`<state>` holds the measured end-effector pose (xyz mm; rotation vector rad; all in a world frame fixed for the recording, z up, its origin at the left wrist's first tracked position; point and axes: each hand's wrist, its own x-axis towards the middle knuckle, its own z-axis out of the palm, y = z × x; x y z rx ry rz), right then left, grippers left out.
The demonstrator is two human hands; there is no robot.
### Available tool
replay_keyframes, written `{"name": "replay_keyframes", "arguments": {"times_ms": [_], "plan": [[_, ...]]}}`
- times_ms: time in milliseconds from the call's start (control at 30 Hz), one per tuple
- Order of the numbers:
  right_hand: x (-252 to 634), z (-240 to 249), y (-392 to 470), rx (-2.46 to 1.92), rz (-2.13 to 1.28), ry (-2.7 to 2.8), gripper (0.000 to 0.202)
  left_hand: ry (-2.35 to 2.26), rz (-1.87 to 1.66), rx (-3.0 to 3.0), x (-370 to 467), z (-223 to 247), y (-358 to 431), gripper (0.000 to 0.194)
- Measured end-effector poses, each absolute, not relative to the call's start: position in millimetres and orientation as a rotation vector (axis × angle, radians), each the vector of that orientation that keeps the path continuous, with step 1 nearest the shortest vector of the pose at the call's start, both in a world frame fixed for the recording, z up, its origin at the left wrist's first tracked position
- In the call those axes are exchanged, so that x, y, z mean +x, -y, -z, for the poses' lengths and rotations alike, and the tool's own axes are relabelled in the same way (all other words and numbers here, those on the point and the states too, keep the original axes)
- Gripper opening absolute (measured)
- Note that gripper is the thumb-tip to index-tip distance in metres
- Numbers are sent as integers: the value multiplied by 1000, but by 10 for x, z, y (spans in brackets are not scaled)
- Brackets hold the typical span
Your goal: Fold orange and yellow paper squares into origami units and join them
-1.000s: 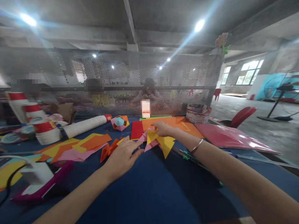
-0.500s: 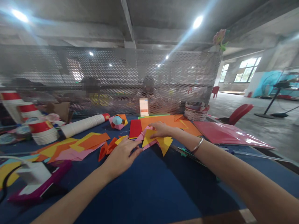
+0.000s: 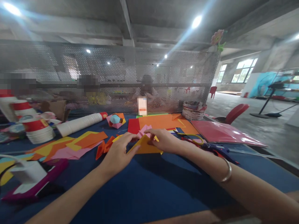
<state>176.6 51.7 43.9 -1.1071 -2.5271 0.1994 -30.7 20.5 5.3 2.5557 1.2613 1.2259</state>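
A folded piece of yellow paper (image 3: 145, 147) is held up between my hands over the blue table. My right hand (image 3: 162, 140) pinches its right side, the index finger bent above the thumb. At its left edge is my left hand (image 3: 122, 147), thumb on the near face and fingers curved behind. Just beyond lies folded pink paper (image 3: 145, 130), partly hidden by the yellow one. Folded orange paper pieces (image 3: 102, 148) sit left of my left hand.
Loose coloured sheets (image 3: 86, 141) and stacked paper cups (image 3: 81, 123) are at left, near a purple power strip (image 3: 53, 174). Scissors with yellow handles (image 3: 196, 138) and a blue glue gun (image 3: 218, 149) lie right. A basket (image 3: 194, 111) stands by the mesh partition (image 3: 112, 71).
My right hand has brought the yellow paper nearer and turned it. My left hand has closed onto its left edge. The right forearm has shifted, uncovering the scissors and glue gun.
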Motion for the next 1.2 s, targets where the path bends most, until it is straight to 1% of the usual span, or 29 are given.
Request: {"name": "replay_keyframes", "arguments": {"times_ms": [33,100,200,300,400,433,567,767,833,867,900,967,1067,1200], "plan": [[1774,-424,-430,-1101,-208,2517,31,-1229,-1222,2570,-295,-57,-181,18],[1798,-383,-275,-1090,-226,2492,41,-1177,-1203,2597,-267,-59,-132,13],[1854,-308,-129,-1075,-262,2458,44,-1129,-1143,2622,-227,-47,-73,4],[1911,-251,-78,-1070,-300,2431,45,-1124,-1098,2600,-197,-25,-46,3],[1943,-234,-65,-1081,-315,2414,46,-1162,-1093,2544,-185,-12,-41,15],[1947,-235,-61,-1085,-316,2412,47,-1175,-1087,2528,-185,-11,-42,17],[1945,-239,-48,-1091,-311,2417,48,-1217,-1030,2480,-186,-5,-45,9],[1916,-200,-27,-1055,-303,2436,51,-1206,-995,2454,-172,-4,-34,15],[1903,-192,-10,-1049,-299,2438,51,-1202,-988,2456,-169,-15,-27,9],[1898,-194,-2,-1046,-300,2439,51,-1198,-978,2461,-167,-21,-24,4],[1896,-201,1,-1041,-304,2442,50,-1192,-964,2468,-165,-28,-21,3],[1908,-225,-14,-1042,-311,2440,45,-1177,-940,2482,-159,-38,-16,10],[1974,-268,-114,-1116,-265,2385,37,-1171,-933,2487,-154,-45,-16,10],[2117,-284,-317,-1329,-107,2300,33,-1186,-945,2480,-170,-47,-16,11]]}}
